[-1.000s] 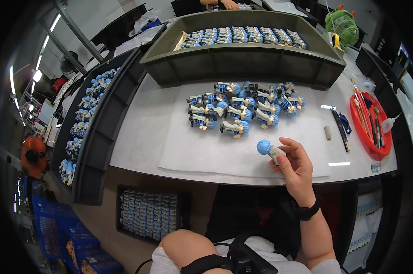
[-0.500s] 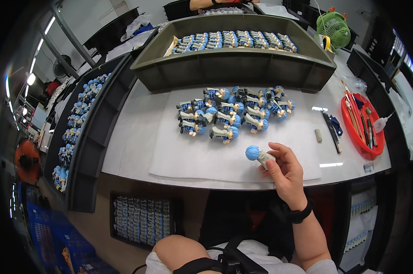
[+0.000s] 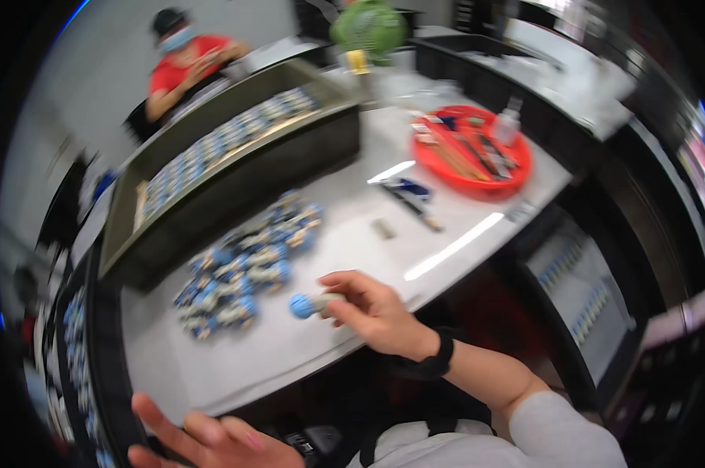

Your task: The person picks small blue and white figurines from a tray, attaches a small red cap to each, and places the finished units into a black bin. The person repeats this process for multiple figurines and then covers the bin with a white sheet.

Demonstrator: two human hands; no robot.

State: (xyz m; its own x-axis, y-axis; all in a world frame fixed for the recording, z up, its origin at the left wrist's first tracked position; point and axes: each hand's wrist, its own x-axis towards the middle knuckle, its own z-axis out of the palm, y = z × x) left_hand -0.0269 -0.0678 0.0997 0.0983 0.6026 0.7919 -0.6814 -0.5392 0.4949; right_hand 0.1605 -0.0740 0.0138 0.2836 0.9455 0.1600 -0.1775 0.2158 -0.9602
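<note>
Over the front part of the white table point(image 3: 212, 386), my right hand point(image 3: 376, 312) pinches a small figurine point(image 3: 301, 306) with round blue hair and a pale grey body. Its head points left, away from my fingers. My left hand point(image 3: 212, 444) is at the lower left, fingers spread, holding nothing. Beyond the right hand lies a cluster of blue-haired figurines point(image 3: 247, 269), blurred by motion. A small grey block point(image 3: 383, 228) rests on the table farther right.
A deep olive crate point(image 3: 243, 195) of figurines in rows stands behind the cluster. At right, a red basin point(image 3: 469, 183) holds brushes and tools, with a dark slim tool point(image 3: 411, 207) beside it. Across the table sits a co-worker in red point(image 3: 188, 66). A green fan point(image 3: 368, 31) stands behind.
The view has swung right and tilted, blurring the picture. My left hand has come into view at the lower left. The right hand still holds the figurine, now lying more level.
</note>
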